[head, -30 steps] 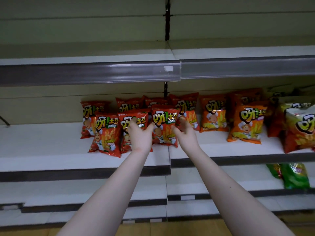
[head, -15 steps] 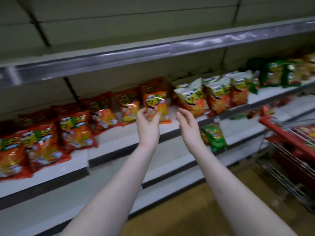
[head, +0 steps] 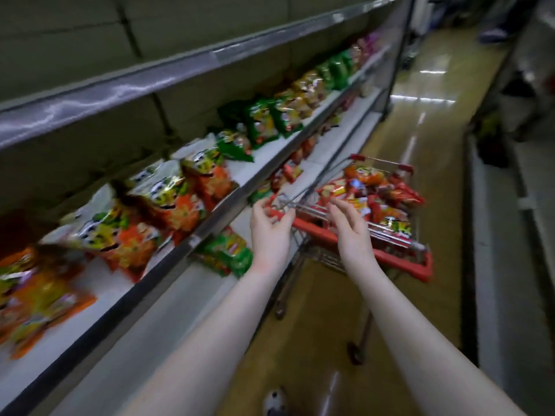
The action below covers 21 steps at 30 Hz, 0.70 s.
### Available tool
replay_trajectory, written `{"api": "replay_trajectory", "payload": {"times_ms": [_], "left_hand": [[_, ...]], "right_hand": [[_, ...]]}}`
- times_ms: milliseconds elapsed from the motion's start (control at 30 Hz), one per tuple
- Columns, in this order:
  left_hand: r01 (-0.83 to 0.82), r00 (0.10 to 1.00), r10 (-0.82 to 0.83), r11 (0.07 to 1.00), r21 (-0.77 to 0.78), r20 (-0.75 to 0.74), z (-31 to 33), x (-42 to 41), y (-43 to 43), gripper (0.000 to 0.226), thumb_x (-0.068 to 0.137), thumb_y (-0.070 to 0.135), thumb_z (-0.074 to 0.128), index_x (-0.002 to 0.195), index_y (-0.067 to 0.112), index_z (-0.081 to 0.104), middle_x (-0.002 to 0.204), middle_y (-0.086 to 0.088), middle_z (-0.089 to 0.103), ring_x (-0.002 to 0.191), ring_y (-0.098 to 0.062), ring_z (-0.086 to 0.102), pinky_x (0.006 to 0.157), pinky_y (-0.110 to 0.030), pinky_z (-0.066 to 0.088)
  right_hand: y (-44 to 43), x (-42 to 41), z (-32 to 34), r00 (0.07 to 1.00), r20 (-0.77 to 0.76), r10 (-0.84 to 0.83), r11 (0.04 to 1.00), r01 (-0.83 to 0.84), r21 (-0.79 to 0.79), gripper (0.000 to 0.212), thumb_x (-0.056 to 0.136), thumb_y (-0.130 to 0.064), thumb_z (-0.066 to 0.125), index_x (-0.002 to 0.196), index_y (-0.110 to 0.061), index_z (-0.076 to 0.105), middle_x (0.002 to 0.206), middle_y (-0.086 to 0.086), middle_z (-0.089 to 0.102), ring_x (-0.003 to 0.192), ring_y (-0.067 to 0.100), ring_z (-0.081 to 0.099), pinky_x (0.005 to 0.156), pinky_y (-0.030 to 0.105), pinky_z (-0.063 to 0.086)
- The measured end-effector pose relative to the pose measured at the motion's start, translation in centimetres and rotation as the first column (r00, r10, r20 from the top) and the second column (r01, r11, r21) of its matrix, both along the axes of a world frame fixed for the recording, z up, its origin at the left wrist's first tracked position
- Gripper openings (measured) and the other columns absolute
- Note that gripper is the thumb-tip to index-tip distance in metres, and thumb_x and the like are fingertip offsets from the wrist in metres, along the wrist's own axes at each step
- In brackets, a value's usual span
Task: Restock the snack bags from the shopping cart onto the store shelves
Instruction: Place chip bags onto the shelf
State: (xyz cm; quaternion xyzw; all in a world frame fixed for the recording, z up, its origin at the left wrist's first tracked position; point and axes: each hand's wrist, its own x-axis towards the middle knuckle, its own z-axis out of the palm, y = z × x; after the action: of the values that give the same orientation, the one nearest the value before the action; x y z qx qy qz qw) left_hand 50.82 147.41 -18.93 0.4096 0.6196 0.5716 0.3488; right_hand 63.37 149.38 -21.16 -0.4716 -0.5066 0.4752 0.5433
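A red shopping cart [head: 399,264] stands in the aisle to the right of the shelves, heaped with red and orange snack bags [head: 374,190]. My left hand [head: 270,232] hovers by the cart's near left corner, fingers loosely spread and holding nothing. My right hand [head: 350,228] is stretched over the cart's near rim, also empty with relaxed fingers. The middle shelf [head: 210,211] on the left carries rows of orange, silver and green snack bags [head: 168,202], blurred by motion.
A lower shelf holds a green and red bag [head: 228,253] just left of my left wrist. The upper shelf edge [head: 150,85] runs diagonally overhead. The yellowish aisle floor [head: 420,121] extends ahead. Another shelving unit [head: 504,235] lines the right side. A shoe tip [head: 274,400] shows below.
The view has swung right from the shelf of orange bags to the cart. Both hands left the shelved bags and now reach, empty, toward the cart.
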Motion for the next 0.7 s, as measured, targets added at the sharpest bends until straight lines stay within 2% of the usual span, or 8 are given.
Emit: {"api": "replay_trajectory", "payload": {"times_ms": [33, 100, 200, 233, 333, 467, 567, 700], "left_hand": [[0.05, 0.999, -0.05, 0.999, 0.001, 0.017, -0.1, 1.2, 2.1, 0.041, 0.092, 0.017, 0.063, 0.126, 0.013, 0.042, 0.112, 0.0, 0.051, 0.1, -0.01, 0.056, 0.079, -0.01, 0.043], [0.109, 0.994, -0.109, 0.994, -0.01, 0.026, -0.7, 2.5, 4.7, 0.039, 0.092, 0.016, 0.062, 0.125, 0.014, 0.042, 0.112, 0.0, 0.049, 0.097, -0.011, 0.055, 0.081, -0.017, 0.042], [0.227, 0.973, -0.226, 0.974, -0.015, 0.036, -1.7, 4.4, 10.1, 0.036, 0.092, 0.019, 0.063, 0.118, 0.024, 0.039, 0.115, 0.001, 0.05, 0.105, -0.013, 0.053, 0.086, -0.022, 0.039], [0.263, 0.964, -0.262, 0.965, -0.019, 0.042, -1.9, 5.0, 12.3, 0.037, 0.092, 0.02, 0.063, 0.118, 0.025, 0.039, 0.119, 0.0, 0.048, 0.108, -0.014, 0.051, 0.085, -0.021, 0.038], [0.32, 0.945, -0.316, 0.947, -0.038, 0.087, -1.9, 5.7, 16.9, 0.038, 0.093, 0.02, 0.062, 0.124, 0.021, 0.041, 0.122, -0.001, 0.047, 0.107, -0.012, 0.05, 0.072, -0.011, 0.037], [0.369, 0.928, -0.364, 0.927, -0.063, 0.084, -2.5, 5.4, 22.5, 0.041, 0.094, 0.021, 0.06, 0.13, 0.019, 0.041, 0.124, 0.001, 0.044, 0.105, -0.01, 0.049, 0.067, -0.01, 0.035], [0.382, 0.922, -0.373, 0.919, -0.095, 0.101, -3.6, 5.3, 25.7, 0.036, 0.094, 0.021, 0.059, 0.126, 0.021, 0.042, 0.126, 0.0, 0.045, 0.106, -0.012, 0.05, 0.074, -0.016, 0.039], [0.417, 0.907, -0.4, 0.894, -0.164, 0.129, -4.9, 5.8, 28.8, 0.035, 0.095, 0.023, 0.058, 0.126, 0.021, 0.042, 0.13, -0.003, 0.049, 0.112, -0.02, 0.055, 0.092, -0.037, 0.049]], "right_hand": [[1.5, 1.4, -0.4, 0.999, -0.008, -0.054, 0.999, 0.054, 0.002, 0.025, 0.099, -0.028, 0.047, 0.122, -0.025, 0.054, 0.127, -0.004, 0.057, 0.121, 0.012, 0.052, 0.101, 0.029, 0.043], [3.3, 2.9, -0.9, 0.993, -0.009, -0.116, 0.993, 0.116, -0.01, 0.027, 0.099, -0.027, 0.047, 0.124, -0.023, 0.054, 0.131, 0.001, 0.057, 0.123, 0.016, 0.052, 0.102, 0.033, 0.043], [7.2, 5.5, -1.3, 0.965, 0.016, -0.261, 0.965, 0.261, -0.002, 0.026, 0.098, -0.023, 0.048, 0.122, -0.017, 0.057, 0.124, 0.003, 0.061, 0.117, 0.016, 0.056, 0.092, 0.022, 0.047], [8.8, 6.4, -1.3, 0.948, 0.039, -0.315, 0.949, 0.315, 0.005, 0.025, 0.098, -0.023, 0.049, 0.12, -0.018, 0.057, 0.122, 0.002, 0.062, 0.115, 0.016, 0.057, 0.094, 0.026, 0.048], [12.7, 8.2, -1.5, 0.911, 0.079, -0.405, 0.913, 0.407, -0.009, 0.018, 0.098, -0.027, 0.048, 0.113, -0.027, 0.059, 0.122, 0.001, 0.062, 0.116, 0.018, 0.057, 0.102, 0.042, 0.045], [17.1, 9.8, -1.5, 0.883, 0.09, -0.461, 0.884, 0.466, -0.048, 0.017, 0.098, -0.03, 0.048, 0.11, -0.03, 0.059, 0.116, -0.001, 0.063, 0.11, 0.016, 0.06, 0.093, 0.034, 0.05], [19.2, 10.8, -2.5, 0.86, 0.087, -0.503, 0.855, 0.51, -0.09, 0.016, 0.098, -0.032, 0.047, 0.109, -0.031, 0.058, 0.113, -0.003, 0.064, 0.107, 0.012, 0.061, 0.088, 0.03, 0.05], [21.7, 12.0, -4.1, 0.822, 0.118, -0.558, 0.808, 0.57, -0.149, 0.02, 0.098, -0.034, 0.046, 0.114, -0.028, 0.057, 0.112, -0.006, 0.063, 0.106, 0.009, 0.059, 0.082, 0.023, 0.047]]}}
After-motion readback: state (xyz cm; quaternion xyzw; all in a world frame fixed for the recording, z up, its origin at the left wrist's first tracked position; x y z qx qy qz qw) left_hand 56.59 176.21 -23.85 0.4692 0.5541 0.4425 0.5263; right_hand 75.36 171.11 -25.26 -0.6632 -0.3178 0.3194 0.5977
